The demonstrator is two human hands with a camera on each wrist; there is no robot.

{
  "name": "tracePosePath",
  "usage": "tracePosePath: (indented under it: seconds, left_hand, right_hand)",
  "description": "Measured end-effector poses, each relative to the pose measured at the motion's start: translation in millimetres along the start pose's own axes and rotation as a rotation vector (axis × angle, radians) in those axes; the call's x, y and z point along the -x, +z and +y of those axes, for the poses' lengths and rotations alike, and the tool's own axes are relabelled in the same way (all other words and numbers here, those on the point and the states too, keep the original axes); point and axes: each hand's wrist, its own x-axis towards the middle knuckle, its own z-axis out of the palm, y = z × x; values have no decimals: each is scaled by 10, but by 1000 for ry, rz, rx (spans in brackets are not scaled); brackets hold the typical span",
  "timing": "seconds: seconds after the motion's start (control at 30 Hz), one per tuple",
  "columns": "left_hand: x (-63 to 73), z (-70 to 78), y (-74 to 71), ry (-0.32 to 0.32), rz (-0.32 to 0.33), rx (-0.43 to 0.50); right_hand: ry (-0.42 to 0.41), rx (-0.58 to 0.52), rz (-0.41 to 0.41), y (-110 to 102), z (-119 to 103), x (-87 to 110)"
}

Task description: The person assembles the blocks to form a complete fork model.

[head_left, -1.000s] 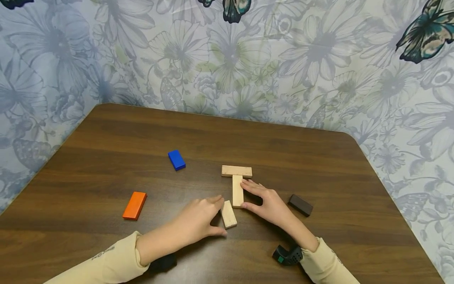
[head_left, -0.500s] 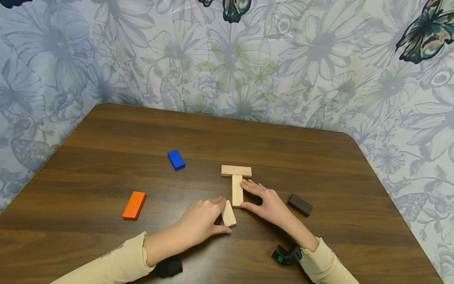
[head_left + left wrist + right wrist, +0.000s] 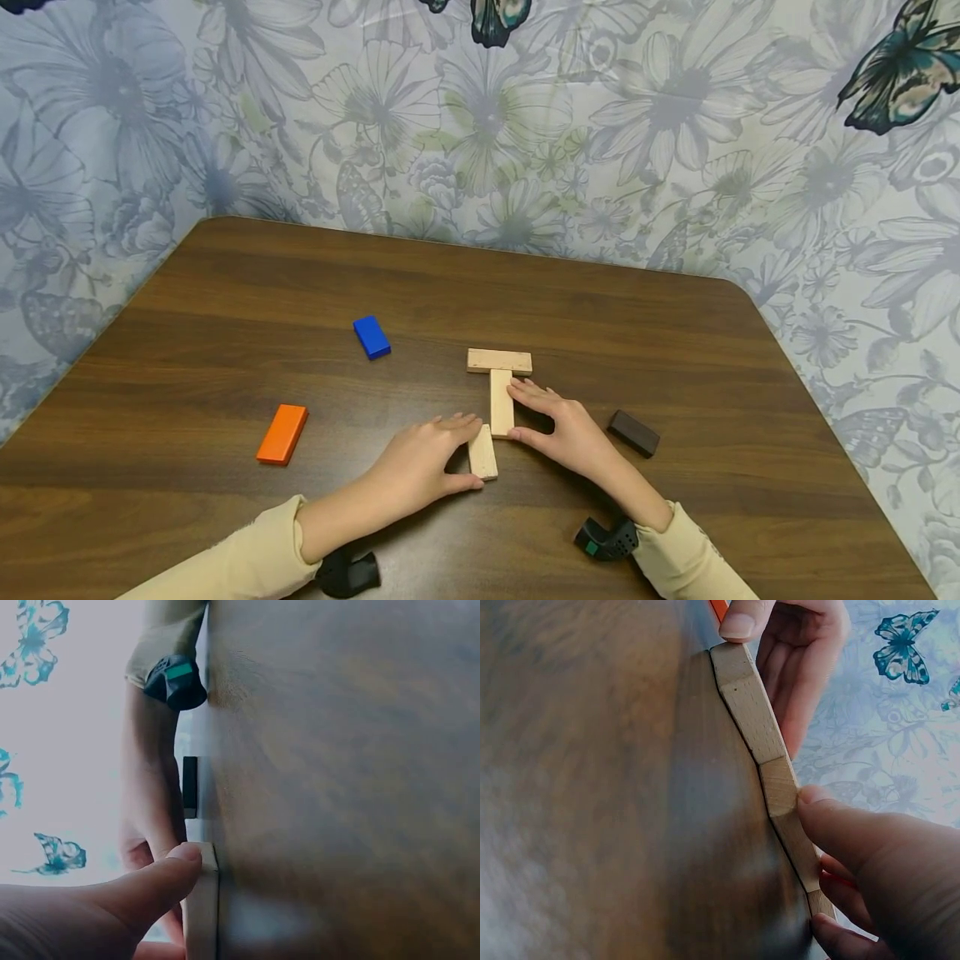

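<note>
Two pale wooden blocks form a T in the head view, a crosswise block [image 3: 499, 361] at the far end and a lengthwise block [image 3: 502, 404] below it. My right hand [image 3: 566, 425] holds the lengthwise block, thumb by its near corner and fingertips along its right side. A third wooden block [image 3: 482, 454] lies slightly tilted at the near left of that one, their corners close together. My left hand [image 3: 423, 458] grips this third block, its thumb [image 3: 184, 859] on the near end and its fingers around the far left part.
An orange block [image 3: 282, 434] lies to the left, a blue block [image 3: 372, 337] farther back, and a dark brown block [image 3: 633, 433] right of my right hand. The brown table [image 3: 600, 325] ends at a floral wall. Black devices [image 3: 607, 539] sit at both wrists.
My left thumb has closed in on the third block's near end. That block has turned slightly straighter, its near end shifting left. My right hand has stayed in place.
</note>
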Motion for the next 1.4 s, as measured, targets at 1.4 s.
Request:
tracePosePath:
  seconds: [1.4]
  left_hand:
    - [143, -32, 78, 52, -26, 553]
  right_hand:
    - [-21, -10, -6, -27, -8, 47]
